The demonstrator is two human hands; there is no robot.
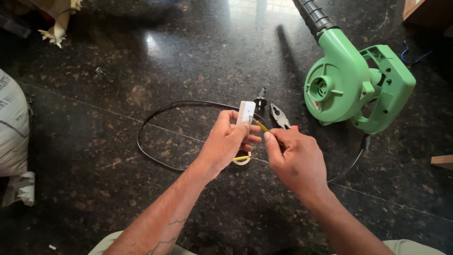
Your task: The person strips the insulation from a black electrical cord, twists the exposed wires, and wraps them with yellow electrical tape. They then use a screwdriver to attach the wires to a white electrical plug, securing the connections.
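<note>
I'm pinching the light, rigid white plug point(245, 113) in my left hand point(226, 144) (edges grip best), right hand point(295, 158) closing on a thin screwdriver point(262, 126).

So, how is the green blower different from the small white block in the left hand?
The green blower lies on the dark floor, untouched; the white block is held up by the left hand. The blower is much larger and rounded, with a black ribbed nozzle; the block is small, flat and rectangular. A black cord leads from the blower, while a thin yellow-handled tool in the right hand points at the block. Both look like plastic.
</note>
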